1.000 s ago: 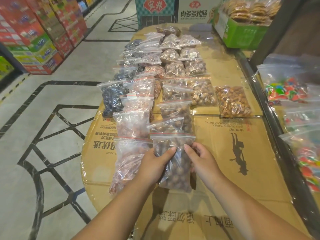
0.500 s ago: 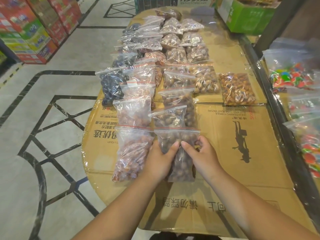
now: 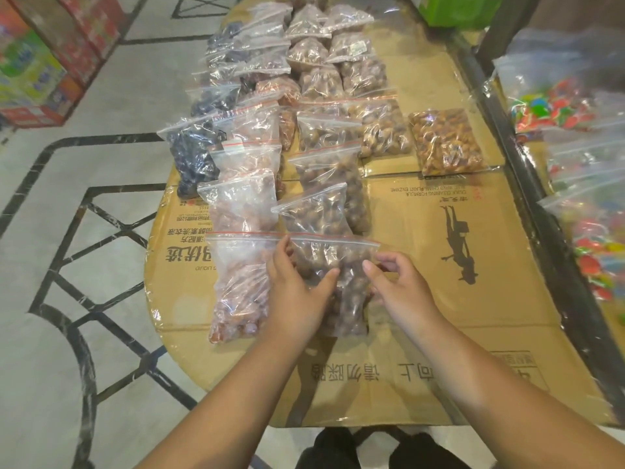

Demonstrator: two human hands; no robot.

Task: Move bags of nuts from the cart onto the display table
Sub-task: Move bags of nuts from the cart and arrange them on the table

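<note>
The bag of nuts (image 3: pixel 333 262) lies on the desk (image 3: pixel 439 265), nearest in its row. Left hand (image 3: pixel 297 286) rests open on it; right hand (image 3: pixel 397 282) hovers open beside. Best to flatten it square.

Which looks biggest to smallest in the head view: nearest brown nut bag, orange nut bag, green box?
1. Nearest brown nut bag, under both hands; nearness inflates it.
2. Orange nut bag, alone to the right.
3. Green box, cropped at the top edge, so true size unclear.
</note>
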